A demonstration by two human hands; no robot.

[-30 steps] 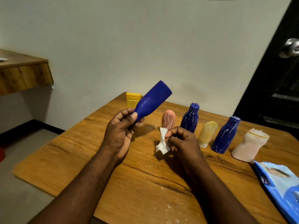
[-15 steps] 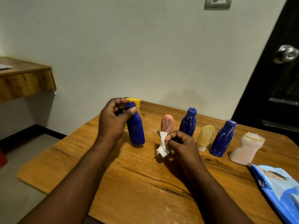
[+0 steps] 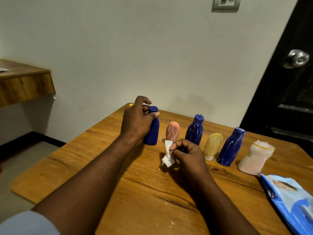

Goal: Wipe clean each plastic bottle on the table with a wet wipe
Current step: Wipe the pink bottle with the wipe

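A plain blue bottle (image 3: pixel 152 133) stands upright on the wooden table (image 3: pixel 94 160), at the left end of a row. My left hand (image 3: pixel 137 122) holds it near the neck, thumb across the front under the cap. My right hand (image 3: pixel 188 155) pinches a crumpled white wet wipe (image 3: pixel 167 155) just above the table, in front of the row. To the right stand a pink bottle (image 3: pixel 172 131), a white-streaked blue bottle (image 3: pixel 194 131), a yellow bottle (image 3: pixel 213 145), another streaked blue bottle (image 3: pixel 231 146) and a pale crumpled bottle (image 3: pixel 255 158).
A blue wet-wipe pack (image 3: pixel 291 199) lies at the table's right front edge. A small yellow object (image 3: pixel 131 104) peeks out behind my left hand. A wooden shelf (image 3: pixel 23 82) juts from the wall at left; a dark door with a knob (image 3: pixel 298 58) is at right.
My left hand turned the plain blue bottle from tilted in the air to upright and set it on the table left of the pink bottle. My right hand stayed put with the wipe.
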